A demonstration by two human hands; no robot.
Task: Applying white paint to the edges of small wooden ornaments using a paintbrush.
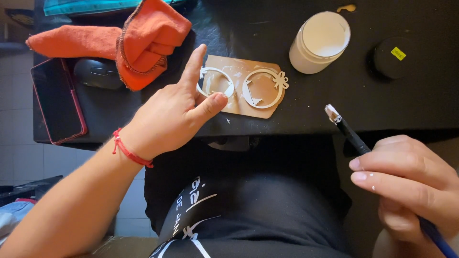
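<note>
My left hand (174, 114) rests at the near edge of a black table (382, 95), thumb pressing a white ring-shaped ornament (216, 82), index finger raised. That ornament and a second white ring ornament with a bow (264, 87) lie on a tan cardboard piece (241, 107) smeared with white paint. My right hand (411, 186) holds a black-handled paintbrush (346, 130) over my lap, its white-tipped bristles pointing up toward the table. An open jar of white paint (319, 42) stands behind the cardboard.
An orange cloth (138, 38) lies at the back left, beside a black computer mouse (98, 73) and a dark phone in a red case (57, 100). A black jar lid (394, 57) sits at the right. My dark-clothed lap fills the foreground.
</note>
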